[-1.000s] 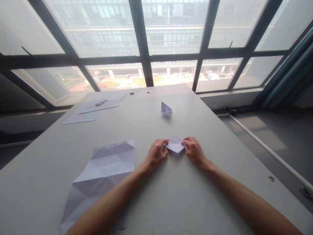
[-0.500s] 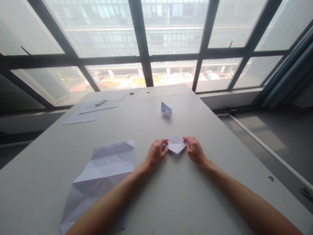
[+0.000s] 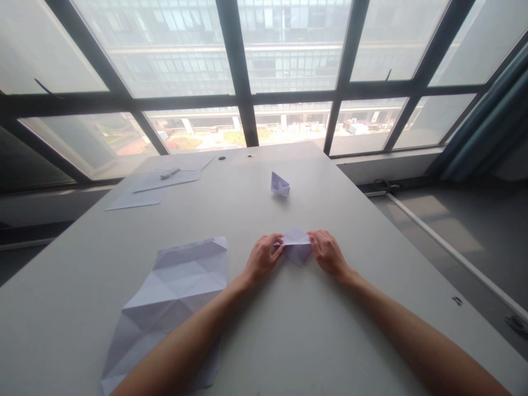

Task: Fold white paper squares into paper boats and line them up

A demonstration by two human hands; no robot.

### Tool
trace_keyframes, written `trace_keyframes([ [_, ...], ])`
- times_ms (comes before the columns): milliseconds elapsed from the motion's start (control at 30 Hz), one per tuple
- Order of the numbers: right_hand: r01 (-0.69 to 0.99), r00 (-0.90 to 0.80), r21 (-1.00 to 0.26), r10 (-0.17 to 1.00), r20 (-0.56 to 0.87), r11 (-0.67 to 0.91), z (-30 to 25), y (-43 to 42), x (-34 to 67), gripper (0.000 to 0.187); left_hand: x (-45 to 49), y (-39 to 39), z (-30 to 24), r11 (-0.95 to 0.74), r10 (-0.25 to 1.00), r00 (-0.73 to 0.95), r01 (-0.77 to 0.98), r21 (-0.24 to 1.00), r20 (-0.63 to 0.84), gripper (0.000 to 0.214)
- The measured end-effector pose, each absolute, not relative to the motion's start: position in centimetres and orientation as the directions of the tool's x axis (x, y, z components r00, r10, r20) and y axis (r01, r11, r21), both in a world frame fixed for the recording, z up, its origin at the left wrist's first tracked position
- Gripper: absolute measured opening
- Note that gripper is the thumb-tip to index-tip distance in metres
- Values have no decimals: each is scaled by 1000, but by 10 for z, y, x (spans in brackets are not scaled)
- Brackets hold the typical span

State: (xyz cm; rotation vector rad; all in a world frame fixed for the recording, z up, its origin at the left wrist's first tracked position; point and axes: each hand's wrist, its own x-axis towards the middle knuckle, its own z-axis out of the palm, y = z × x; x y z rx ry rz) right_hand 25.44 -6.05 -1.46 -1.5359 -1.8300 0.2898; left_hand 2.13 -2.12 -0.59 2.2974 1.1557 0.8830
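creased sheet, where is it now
In the head view, the creased sheet lies lower left on the table, left of the left hand, partly under its forearm.

From afar I see matt folded paper [image 3: 298,253], a crease-roughened paper sheet [image 3: 187,272] (equally matt), a smooth tabletop [image 3: 297,330] and cloth curtain [image 3: 480,124].
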Motion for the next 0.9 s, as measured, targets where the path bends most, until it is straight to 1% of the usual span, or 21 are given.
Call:
trace_keyframes([
  [133, 757, -55, -588, 925, 375, 283, -14, -61, 256, 37, 22, -20, -5, -540, 838, 425, 565, 624, 342, 12],
  [200, 762, -60, -580, 923, 380, 288, -15, -61, 256, 34, 23, -20, -4, -524, 849, 406, 569, 634, 338, 10],
  [333, 780, -77, -550, 917, 391, 299, -18, -60, 256, 20, 23, -19, -3, -486, 872, 361, 568, 664, 330, 10],
  [367, 784, -79, -543, 916, 393, 301, -18, -60, 255, 20, 23, -19, -4, -483, 874, 356, 563, 670, 331, 10],
  [500, 814, -84, -494, 903, 421, 306, -13, -64, 252, 38, 24, -16, -7, -484, 873, 351, 541, 687, 338, 16],
  [600, 839, -174, -403, 883, 436, 365, -7, -68, 248, 41, 25, -15, -10, -487, 872, 355, 571, 661, 337, 22],
  [667, 843, -268, -344, 878, 396, 413, -5, -70, 246, 41, 26, -15, -11, -511, 859, 374, 606, 609, 348, 23],
  [733, 843, -343, -314, 887, 311, 436, -5, -69, 245, 44, 26, -15, -12, -522, 853, 385, 639, 565, 354, 25],
  [833, 851, -388, -307, 904, 179, 426, -8, -68, 245, 51, 26, -17, -10, -533, 844, 376, 668, 520, 383, 31],
  [900, 855, -398, -301, 907, 138, 421, -10, -67, 245, 54, 26, -19, -8, -571, 817, 397, 665, 481, 419, 36],
])
